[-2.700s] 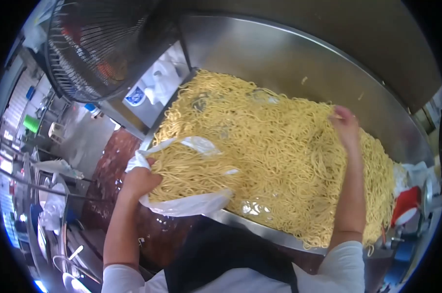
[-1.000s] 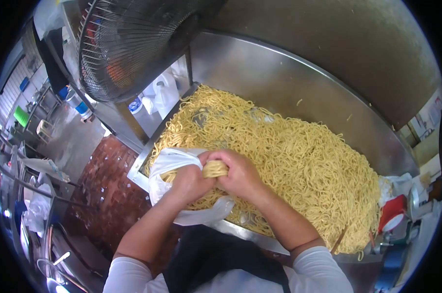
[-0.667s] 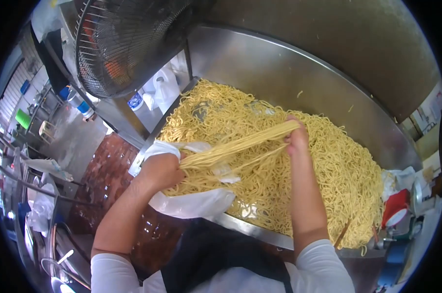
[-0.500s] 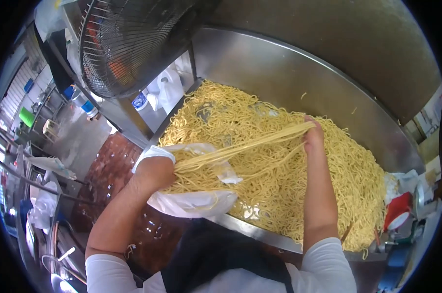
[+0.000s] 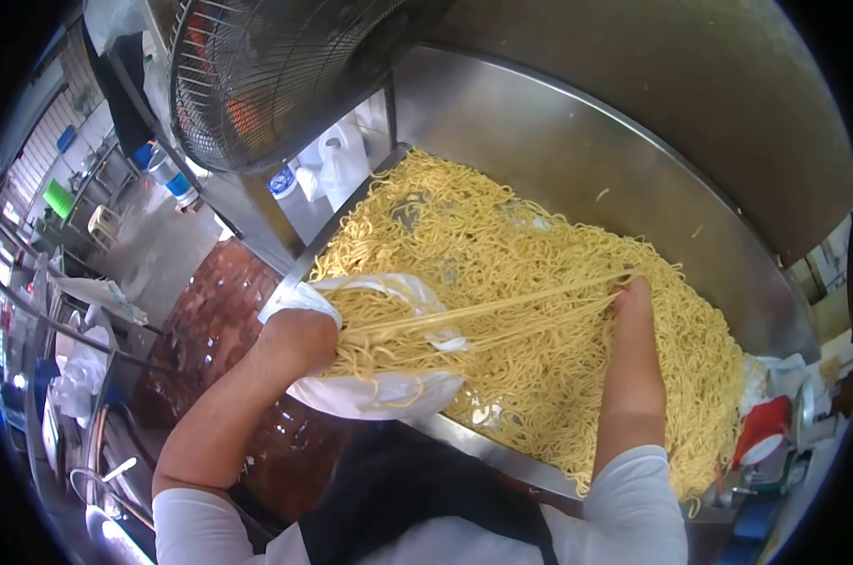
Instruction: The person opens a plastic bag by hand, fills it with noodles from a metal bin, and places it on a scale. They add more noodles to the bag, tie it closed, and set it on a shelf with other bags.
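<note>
Yellow noodles [image 5: 539,245] lie in a thick heap across a metal tray. My left hand [image 5: 302,341] is closed at the side of a white plastic bag [image 5: 389,394], whose mouth gapes and shows noodles inside; the back of the hand hides most of its fingers. At the right, over the heap, my right hand [image 5: 633,294] is closed on several noodle strands. Those strands [image 5: 511,306] stretch across from the right hand to the bag's mouth beside my left hand.
A large wire-guarded fan [image 5: 266,85] hangs over the tray's far left corner. Behind the heap rises a metal back wall [image 5: 558,132]. White jugs [image 5: 340,168] stand beyond the left edge, and a red object [image 5: 764,428] sits at the right.
My right hand has moved slightly right and down, and fewer strands stretch between the hands. My left hand stays at the bag. The whole view has shifted a little.
</note>
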Available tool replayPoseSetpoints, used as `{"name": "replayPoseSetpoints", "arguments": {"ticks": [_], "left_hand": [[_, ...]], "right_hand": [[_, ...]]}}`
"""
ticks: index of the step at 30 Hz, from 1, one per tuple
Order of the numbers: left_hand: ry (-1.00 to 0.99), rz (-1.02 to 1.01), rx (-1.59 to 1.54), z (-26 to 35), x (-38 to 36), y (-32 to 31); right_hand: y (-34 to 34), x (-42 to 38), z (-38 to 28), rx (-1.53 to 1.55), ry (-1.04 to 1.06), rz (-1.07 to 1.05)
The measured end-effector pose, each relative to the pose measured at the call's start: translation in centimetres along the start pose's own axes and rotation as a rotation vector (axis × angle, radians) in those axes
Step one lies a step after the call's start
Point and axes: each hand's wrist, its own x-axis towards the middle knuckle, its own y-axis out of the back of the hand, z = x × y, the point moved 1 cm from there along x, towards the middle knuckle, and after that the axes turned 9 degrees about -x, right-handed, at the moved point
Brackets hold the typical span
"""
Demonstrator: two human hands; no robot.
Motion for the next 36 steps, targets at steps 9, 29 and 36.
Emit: {"name": "replayPoseSetpoints", "arguments": {"ticks": [9, 29, 36], "left_hand": [[0.012, -0.022, -0.004, -1.5, -1.7, 0.6], [-0.406, 0.377, -1.939, -4.2, -4.9, 0.1], [-0.639, 0.368, -2.135, -4.4, -5.3, 3.5]], "right_hand": [[-2.5, 0.2, -4.9, 0.036, 0.033, -0.016], [-27.5, -31.8, 15.1, -1.606, 0.612, -1.343], [-9.9, -29.0, 12.4, -1.237, 0.256, -1.416]]}}
